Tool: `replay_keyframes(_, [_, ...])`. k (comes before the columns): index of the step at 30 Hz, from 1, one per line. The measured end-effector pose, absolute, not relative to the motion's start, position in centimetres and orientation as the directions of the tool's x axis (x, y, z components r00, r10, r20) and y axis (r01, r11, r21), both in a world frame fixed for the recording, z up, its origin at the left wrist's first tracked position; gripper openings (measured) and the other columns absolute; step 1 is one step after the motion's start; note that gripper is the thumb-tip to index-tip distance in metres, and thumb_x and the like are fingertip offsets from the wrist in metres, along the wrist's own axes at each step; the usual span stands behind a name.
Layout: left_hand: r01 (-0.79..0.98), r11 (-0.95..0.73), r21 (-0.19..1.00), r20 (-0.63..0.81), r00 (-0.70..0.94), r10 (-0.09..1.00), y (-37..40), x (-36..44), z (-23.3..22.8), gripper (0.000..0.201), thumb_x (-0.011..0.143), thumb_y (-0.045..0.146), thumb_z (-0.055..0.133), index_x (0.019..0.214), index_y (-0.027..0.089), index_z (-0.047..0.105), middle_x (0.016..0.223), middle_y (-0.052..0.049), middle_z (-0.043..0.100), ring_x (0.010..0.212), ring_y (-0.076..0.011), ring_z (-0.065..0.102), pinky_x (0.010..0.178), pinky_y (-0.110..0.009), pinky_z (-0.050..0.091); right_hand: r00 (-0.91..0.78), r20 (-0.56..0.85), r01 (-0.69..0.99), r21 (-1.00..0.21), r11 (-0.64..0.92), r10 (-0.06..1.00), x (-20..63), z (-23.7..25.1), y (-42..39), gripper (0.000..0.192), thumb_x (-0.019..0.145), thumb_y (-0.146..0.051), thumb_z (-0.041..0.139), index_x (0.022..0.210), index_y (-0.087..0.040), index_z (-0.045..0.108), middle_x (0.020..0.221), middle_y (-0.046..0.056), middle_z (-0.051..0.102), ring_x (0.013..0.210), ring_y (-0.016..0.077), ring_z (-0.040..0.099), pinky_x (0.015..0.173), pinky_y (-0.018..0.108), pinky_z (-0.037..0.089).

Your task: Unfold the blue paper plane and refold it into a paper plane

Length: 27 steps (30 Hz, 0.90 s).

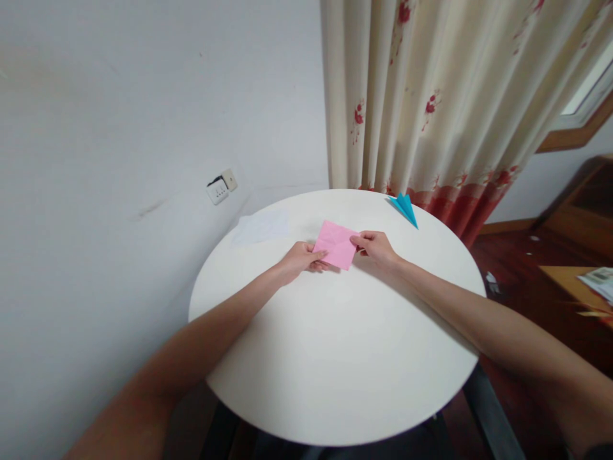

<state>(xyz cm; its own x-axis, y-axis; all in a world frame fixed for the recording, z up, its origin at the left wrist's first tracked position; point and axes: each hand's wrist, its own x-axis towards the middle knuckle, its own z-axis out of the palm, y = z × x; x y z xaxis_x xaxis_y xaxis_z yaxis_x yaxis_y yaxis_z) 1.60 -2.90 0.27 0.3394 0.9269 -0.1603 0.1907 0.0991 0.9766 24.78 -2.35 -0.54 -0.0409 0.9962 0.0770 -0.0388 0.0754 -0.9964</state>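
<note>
We hold a pink sheet of paper between both hands over the far half of a round white table. Our left hand pinches the sheet's left edge, fingers closed narrowly on it, and our right hand pinches its right corner the same way. The paper appears already folded, lying flat or nearly flat on the tabletop; we cannot tell whether it is fully resting there or lifted a little.

A blue folded paper sits near the far right rim, well apart from our hands, just in front of a flowered curtain. A pale, thin sheet lies to the far left, close to the wall.

As we judge it, the main risk is a crooked crease: if one hand pulls harder than the other, the edges could slide out of line. Pinching too tightly could wrinkle or tear the thin paper. The blue piece sits so near the rim that a bump to the table might knock it off.
</note>
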Motion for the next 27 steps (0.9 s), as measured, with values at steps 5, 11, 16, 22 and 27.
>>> replay_keyframes(5, [0.24, 0.086, 0.967, -0.176, 0.384, 0.906, -3.0, 1.5, 0.4, 0.045, 0.07, 0.051, 0.082, 0.082, 0.008, 0.076, 0.077, -0.016, 0.076, 0.06, -0.0168, 0.069, 0.062, -0.026, 0.054, -0.069, 0.139, 0.067, -0.987, 0.144, 0.988, 25.0, -0.6, -2.1, 0.03, 0.064, -0.043, 0.077, 0.065, -0.015, 0.065, 0.062, 0.002, 0.062, 0.057, 0.0114, 0.049, 0.053, 0.025, 0.038])
replay_keyframes(11, [0.344, 0.054, 0.937, -0.237, 0.514, 0.825, -3.3, 1.0, 0.9, 0.041, 0.071, 0.048, 0.081, 0.083, 0.009, 0.078, 0.074, -0.016, 0.076, 0.06, -0.0166, 0.069, 0.058, -0.024, 0.053, -0.304, 0.104, 0.138, -0.979, 0.152, 0.947, 25.4, 0.0, -2.8, 0.034, 0.062, -0.042, 0.081, 0.065, -0.012, 0.066, 0.058, 0.001, 0.06, 0.053, 0.0099, 0.047, 0.05, 0.024, 0.034])
replay_keyframes(16, [0.423, 0.016, 0.906, -0.315, 0.648, 0.693, -4.0, 0.9, 1.4, 0.037, 0.072, 0.048, 0.08, 0.078, 0.011, 0.078, 0.075, -0.015, 0.075, 0.062, -0.018, 0.07, 0.059, -0.025, 0.053, -0.413, 0.0, 0.12, -0.991, 0.054, 0.911, 25.0, 0.6, -3.8, 0.034, 0.06, -0.043, 0.083, 0.062, -0.014, 0.064, 0.053, -0.001, 0.059, 0.046, 0.0094, 0.046, 0.043, 0.023, 0.031])
replay_keyframes(22, [0.376, -0.075, 0.924, -0.189, 0.618, 0.763, -4.5, 1.8, 1.3, 0.04, 0.074, 0.052, 0.076, 0.075, 0.012, 0.075, 0.068, -0.006, 0.071, 0.057, -0.0149, 0.06, 0.051, -0.022, 0.04, -0.316, 0.008, 0.066, -0.997, 0.031, 0.949, 23.9, 0.2, -4.1, 0.032, 0.06, -0.04, 0.083, 0.063, -0.014, 0.065, 0.056, 0.001, 0.063, 0.047, 0.0113, 0.052, 0.043, 0.023, 0.037])
replay_keyframes(27, [0.345, -0.113, 0.932, -0.107, 0.558, 0.823, -4.4, 2.4, 0.7, 0.046, 0.074, 0.057, 0.072, 0.066, 0.012, 0.069, 0.058, -0.001, 0.059, 0.051, -0.0104, 0.046, 0.049, -0.021, 0.028, -0.299, 0.02, 0.036, -0.999, 0.032, 0.954, 23.4, -0.3, -4.3, 0.031, 0.059, -0.038, 0.084, 0.063, -0.015, 0.062, 0.059, 0.002, 0.064, 0.05, 0.0121, 0.054, 0.046, 0.024, 0.039])
